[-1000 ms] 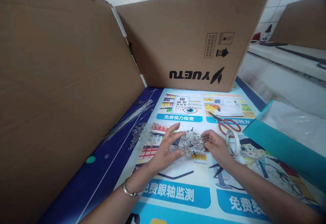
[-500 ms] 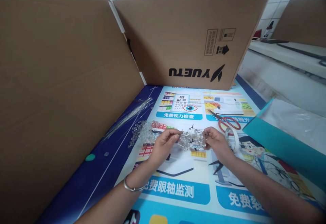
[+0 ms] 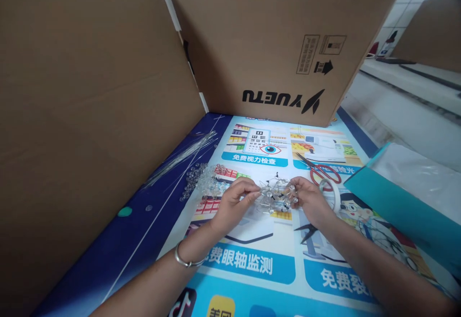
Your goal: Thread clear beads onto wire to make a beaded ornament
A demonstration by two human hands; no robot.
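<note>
Between my two hands, a piece of beaded wirework with clear beads and small dark bits is held just over the printed mat. My left hand pinches its left side with thumb and forefinger. On the right side my right hand grips it, the fingertips partly hidden behind the beads and wire. Left of my left hand lies a spread of loose clear beads. Beyond them is a bundle of thin straight wires. A roll of clear tape stands close beside my right hand.
Red-handled scissors lie beyond my right hand, and dark-bladed snips sit below it. A teal box with plastic lining stands at the right. Cardboard walls rise at the back and left. A green disc lies at the left.
Both hands and the beaded wirework have shifted slightly right in view, and the wirework looks turned a little. The camera view has tilted slightly. Both hands keep their grip.
</note>
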